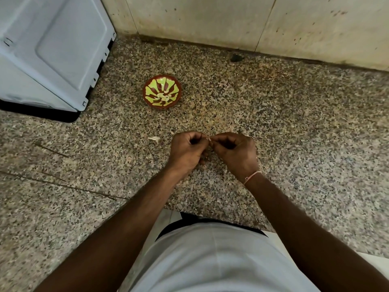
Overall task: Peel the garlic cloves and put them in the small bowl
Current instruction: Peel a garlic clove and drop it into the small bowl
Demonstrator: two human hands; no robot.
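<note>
My left hand [186, 149] and my right hand [233, 151] meet fingertip to fingertip above the counter. Both pinch one small pale garlic clove [209, 139], of which only a sliver shows between the fingers. The small bowl [162, 91], red-brown with a green leaf pattern, stands on the counter beyond my hands. A few pale peeled cloves [163, 95] lie at its bottom. A whitish scrap, a clove or a piece of peel [154, 138], lies on the counter just left of my left hand.
The speckled granite counter [294, 123] runs to a tiled wall [231, 22] at the back. A white appliance [52, 49] fills the back left corner. A dark chip [236, 58] lies near the wall. A thin band circles my right wrist.
</note>
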